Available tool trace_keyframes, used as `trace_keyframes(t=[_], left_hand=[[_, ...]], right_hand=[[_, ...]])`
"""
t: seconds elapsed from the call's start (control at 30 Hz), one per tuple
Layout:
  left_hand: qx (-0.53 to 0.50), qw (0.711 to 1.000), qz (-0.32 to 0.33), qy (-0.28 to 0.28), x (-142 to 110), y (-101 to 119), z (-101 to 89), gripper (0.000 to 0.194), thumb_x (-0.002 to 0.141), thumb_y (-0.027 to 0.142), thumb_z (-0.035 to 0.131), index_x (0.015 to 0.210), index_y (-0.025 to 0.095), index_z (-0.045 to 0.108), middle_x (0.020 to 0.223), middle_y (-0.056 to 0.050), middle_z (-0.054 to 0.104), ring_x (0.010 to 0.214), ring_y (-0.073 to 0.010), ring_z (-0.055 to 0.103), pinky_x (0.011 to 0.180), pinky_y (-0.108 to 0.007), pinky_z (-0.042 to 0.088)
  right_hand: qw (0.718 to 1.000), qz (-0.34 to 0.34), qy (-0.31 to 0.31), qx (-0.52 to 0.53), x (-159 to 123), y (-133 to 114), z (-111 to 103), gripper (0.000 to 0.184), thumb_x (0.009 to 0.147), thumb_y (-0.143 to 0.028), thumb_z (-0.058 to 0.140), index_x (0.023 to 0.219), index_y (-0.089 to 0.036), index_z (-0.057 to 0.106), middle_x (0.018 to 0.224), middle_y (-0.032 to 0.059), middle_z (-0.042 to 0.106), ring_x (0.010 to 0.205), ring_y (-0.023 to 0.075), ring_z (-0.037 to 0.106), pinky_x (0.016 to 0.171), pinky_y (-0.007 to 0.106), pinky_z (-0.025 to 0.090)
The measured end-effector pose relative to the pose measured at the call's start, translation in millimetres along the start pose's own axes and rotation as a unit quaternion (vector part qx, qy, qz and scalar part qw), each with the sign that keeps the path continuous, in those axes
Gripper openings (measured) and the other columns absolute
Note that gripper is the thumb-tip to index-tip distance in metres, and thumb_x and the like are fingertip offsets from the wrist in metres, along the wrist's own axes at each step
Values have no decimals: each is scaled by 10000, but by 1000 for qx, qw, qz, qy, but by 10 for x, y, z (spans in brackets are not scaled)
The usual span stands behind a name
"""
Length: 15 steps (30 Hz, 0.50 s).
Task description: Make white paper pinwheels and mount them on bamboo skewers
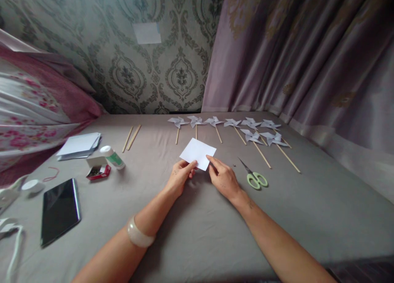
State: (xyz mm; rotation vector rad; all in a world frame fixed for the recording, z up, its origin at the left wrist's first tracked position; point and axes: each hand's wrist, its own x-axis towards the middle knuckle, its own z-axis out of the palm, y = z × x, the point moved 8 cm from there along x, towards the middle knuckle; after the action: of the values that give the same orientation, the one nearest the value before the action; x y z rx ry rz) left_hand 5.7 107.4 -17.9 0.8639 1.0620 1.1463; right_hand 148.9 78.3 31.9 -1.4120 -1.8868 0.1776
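A white square sheet of paper (197, 151) is held up at the middle of the cloth-covered surface, one corner toward me. My left hand (181, 174) pinches its near left edge, thumb on top. At the near right edge my right hand (224, 176) grips the paper between thumb and forefinger. Green-handled scissors (257, 180) lie to the right of my right hand, blades pointing away. Beyond the paper, several white paper pinwheels on wooden sticks lie in rows, among them one pinwheel (232, 123) near the middle.
On the left are a stack of white paper (79, 144), wooden sticks (133, 138), a white glue bottle (113, 157), a small red box of metal pieces (98, 171), a black tablet (60, 211) and a white cable (15, 250). Curtains (264, 49) border the far right.
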Motion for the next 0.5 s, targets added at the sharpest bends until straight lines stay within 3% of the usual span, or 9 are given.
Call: trace_keyframes(t=[0.07, 0.13, 0.2, 0.33, 0.4, 0.5], left_hand=[[-8, 1000, 1, 10, 14, 5, -36, 335, 538, 371, 815, 661, 115, 636, 544, 6, 569, 445, -45, 440, 405, -169, 319], [-10, 1000, 8, 18, 28, 18, -59, 343, 534, 379, 817, 652, 119, 627, 545, 5, 568, 445, -43, 438, 400, -163, 323], [-14, 999, 22, 29, 48, 33, -84, 358, 536, 397, 815, 656, 122, 620, 564, 1, 580, 450, -42, 444, 399, -157, 328], [-35, 996, 47, 71, 104, 40, -165, 401, 509, 429, 822, 664, 125, 611, 600, -3, 603, 465, -43, 459, 409, -152, 351], [-48, 993, 48, 92, 128, 31, -206, 418, 476, 427, 833, 649, 127, 600, 605, -5, 609, 472, -45, 468, 413, -152, 357], [-57, 992, 33, 107, 141, 12, -238, 424, 443, 409, 845, 634, 122, 598, 589, -5, 604, 468, -45, 471, 411, -151, 349]], right_hand=[[998, 39, -34, -46, 34, 75, -85, 391, 875, -196, 445, 1240, -199, 586, 1116, 83, 698, 923, 196, 679, 815, 293, 511], [985, 104, -68, -117, 53, 271, -282, 298, 876, -258, 471, 1095, -205, 666, 984, 90, 731, 872, 217, 683, 750, 298, 495], [962, 171, -107, -182, 28, 547, -551, 258, 865, -336, 492, 912, -209, 711, 852, 95, 738, 822, 232, 681, 686, 295, 465], [905, 292, -181, -250, -153, 1104, -1033, 341, 797, -494, 542, 734, -196, 698, 716, 99, 712, 677, 224, 653, 563, 282, 383], [875, 343, -247, -236, -286, 1268, -1070, 394, 758, -555, 554, 684, -192, 689, 639, 87, 685, 608, 210, 625, 520, 276, 347], [860, 358, -289, -223, -354, 1283, -1009, 382, 716, -556, 590, 664, -189, 683, 578, 59, 649, 556, 183, 593, 492, 262, 314]])
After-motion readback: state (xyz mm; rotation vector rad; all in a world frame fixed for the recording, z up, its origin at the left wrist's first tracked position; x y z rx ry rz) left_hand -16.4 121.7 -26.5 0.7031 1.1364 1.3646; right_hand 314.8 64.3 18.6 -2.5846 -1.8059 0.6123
